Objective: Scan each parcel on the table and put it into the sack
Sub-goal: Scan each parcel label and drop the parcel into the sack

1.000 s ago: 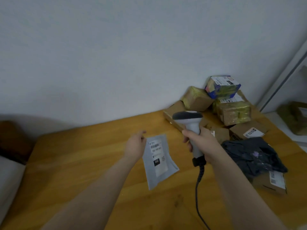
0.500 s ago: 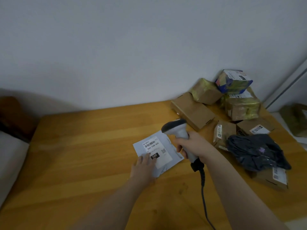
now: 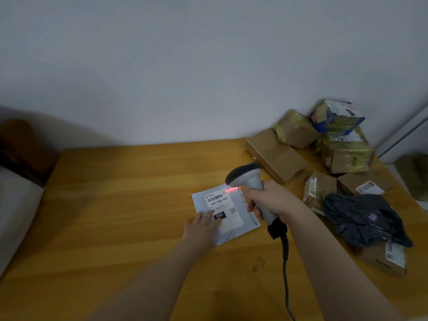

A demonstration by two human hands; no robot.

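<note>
The flat grey plastic mailer (image 3: 240, 206) is pinned to the wooden desk (image 3: 115, 205) by the flat-fingered left hand (image 3: 201, 230) and scanned with the grey handheld scanner (image 3: 250, 179) gripped in the right hand (image 3: 271, 200), while the far-right cardboard parcels (image 3: 276, 156) apparently remain to be scanned.

A plain pale grey wall (image 3: 208, 66) fills the upper half of the view, evenly lit and darkening toward the lower left, where a soft shadow lies on it. A wooden table (image 3: 115, 216) with a warm orange-brown, streaked grain stands with its far edge against the wall. Left of the table a dark brown rounded shape (image 3: 20, 147), too blurred to name, sits above a pale cushion (image 3: 16, 212) just beside the table's left edge. At the far right a pale frame (image 3: 410, 128) with a dark strip runs up diagonally. The light is dim and flat
</note>
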